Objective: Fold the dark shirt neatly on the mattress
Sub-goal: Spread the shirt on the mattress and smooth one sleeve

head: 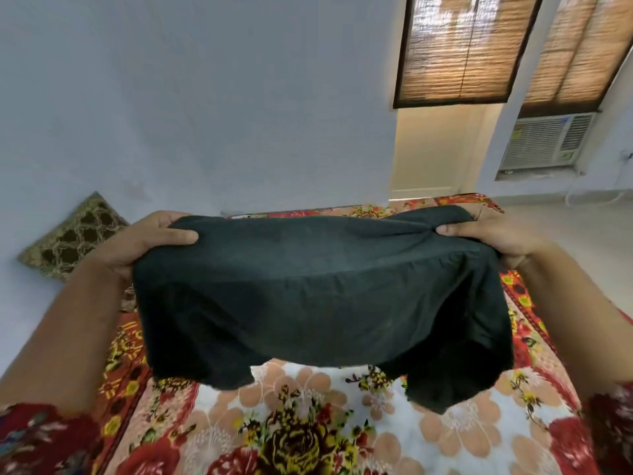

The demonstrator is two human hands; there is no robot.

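The dark shirt (318, 296) hangs in the air above the mattress (308, 423), stretched between both hands. My left hand (144, 241) grips its upper left corner, thumb on top of the cloth. My right hand (493, 234) pinches the upper right corner, thumb over the fabric. The shirt droops in a doubled layer; its two lower ends dangle just above the floral blanket. The fingers behind the cloth are hidden.
A patterned cushion (72, 241) leans against the blue wall at the left. A window air conditioner (544, 142) and blinds (462, 53) are at the back right. Pale floor lies right of the mattress.
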